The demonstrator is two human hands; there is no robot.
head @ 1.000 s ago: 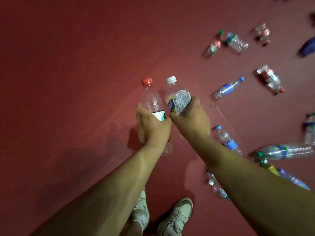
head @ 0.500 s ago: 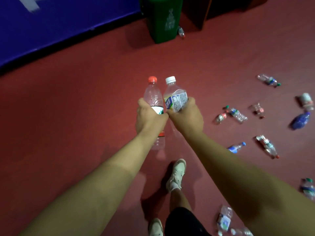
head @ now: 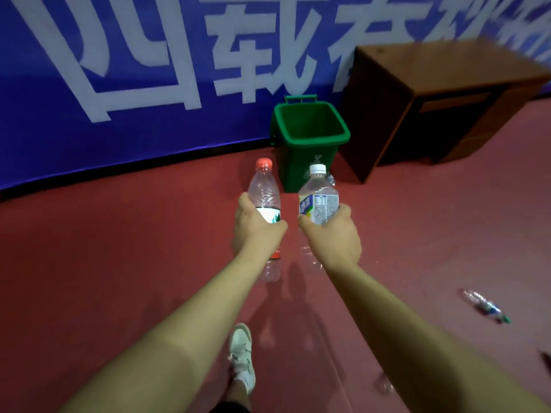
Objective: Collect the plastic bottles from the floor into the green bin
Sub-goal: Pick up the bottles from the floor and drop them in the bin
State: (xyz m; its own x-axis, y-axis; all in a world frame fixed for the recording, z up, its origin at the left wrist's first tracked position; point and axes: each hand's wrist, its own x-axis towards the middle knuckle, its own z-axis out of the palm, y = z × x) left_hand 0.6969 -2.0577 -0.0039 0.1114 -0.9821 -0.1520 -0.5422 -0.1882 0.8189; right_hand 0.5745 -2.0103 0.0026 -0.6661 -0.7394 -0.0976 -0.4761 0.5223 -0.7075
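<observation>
At mid-frame, two bottles are held upright, one gripped by the left hand [head: 256, 231], one by the right hand [head: 334, 234], presumably for dropping into the open green bin [head: 310, 150] beyond.

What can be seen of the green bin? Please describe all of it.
The bin looks like green plastic, with a square open top, a bar handle at its back rim and a pale recycling mark on its front. It stands upright on the red floor, by the blue banner, left of a brown desk. What lies inside cannot be told. A bottle lies at its right base.
</observation>
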